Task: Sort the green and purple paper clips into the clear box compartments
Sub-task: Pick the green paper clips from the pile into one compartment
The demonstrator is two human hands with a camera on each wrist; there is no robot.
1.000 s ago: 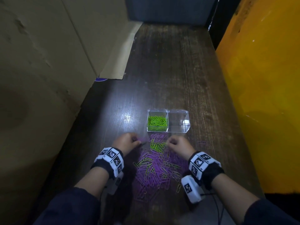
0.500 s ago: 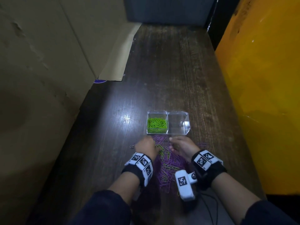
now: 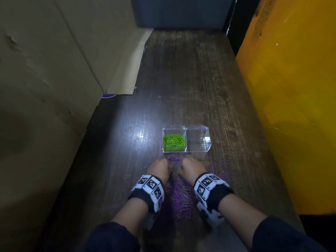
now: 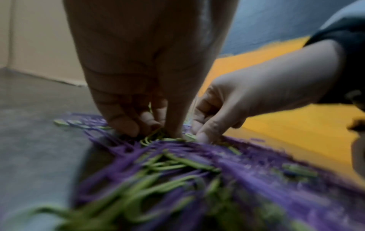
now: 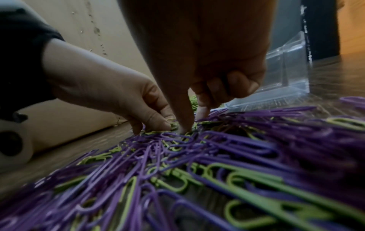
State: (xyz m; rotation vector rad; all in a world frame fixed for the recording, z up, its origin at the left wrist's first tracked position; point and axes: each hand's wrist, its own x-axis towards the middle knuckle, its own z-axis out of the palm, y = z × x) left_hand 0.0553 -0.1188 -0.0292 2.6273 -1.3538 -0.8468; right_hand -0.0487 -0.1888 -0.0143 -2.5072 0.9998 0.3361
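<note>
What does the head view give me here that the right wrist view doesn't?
Head view only: the clear box whole, its left compartment filled with green clips, its right compartment holding no clips; also both wristbands.

Right wrist view only: single clips sharp in the mixed pile, and fingertips down among them; whether any clip is pinched cannot be told.

Both: left hand and right hand close together at the pile's far edge, just short of the box.

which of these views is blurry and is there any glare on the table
Left wrist view: heavily blurred, the paper clip pile smeared in the foreground. Right wrist view: sharper, single clips readable, edges soft. Head view: mostly sharp but dim, with a bright glare patch on the table just left of the clear box.
</note>
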